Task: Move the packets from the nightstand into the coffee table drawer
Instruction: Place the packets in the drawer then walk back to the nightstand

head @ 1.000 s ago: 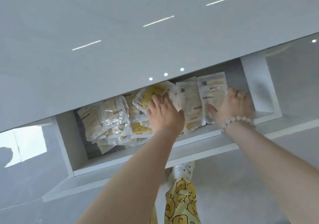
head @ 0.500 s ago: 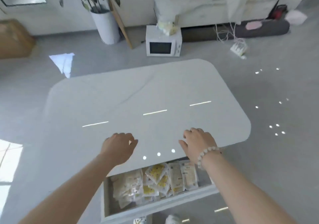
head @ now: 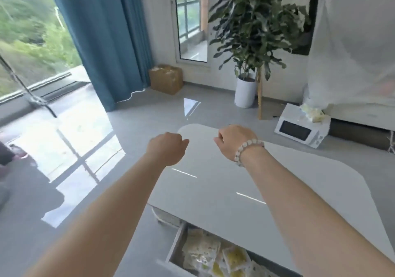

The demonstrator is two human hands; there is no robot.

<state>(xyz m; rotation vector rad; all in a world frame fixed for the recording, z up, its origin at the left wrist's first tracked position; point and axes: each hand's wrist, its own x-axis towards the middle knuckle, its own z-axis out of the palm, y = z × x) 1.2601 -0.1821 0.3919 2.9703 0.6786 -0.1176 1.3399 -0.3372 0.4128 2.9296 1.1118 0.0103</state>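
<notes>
The white coffee table (head: 213,187) fills the lower right. Its drawer (head: 175,243) stands pulled out at the bottom edge, and several clear and yellow packets (head: 203,249) lie in it. Both my hands hover above the table's far end, well away from the drawer. My left hand (head: 166,148) has its fingers loosely curled and holds nothing. My right hand (head: 233,141), with a bead bracelet at the wrist, is also loosely curled and empty. No nightstand is in sight.
A white microwave (head: 299,130) sits on the floor beyond the table with pale yellow packets (head: 312,112) on top. A potted plant (head: 245,92), a cardboard box (head: 166,78) and a blue curtain (head: 102,41) stand further back. Grey floor lies to the left.
My hands left the packets in the drawer and rose above the tabletop. My view lifted from the drawer and swung left toward the window and plant.
</notes>
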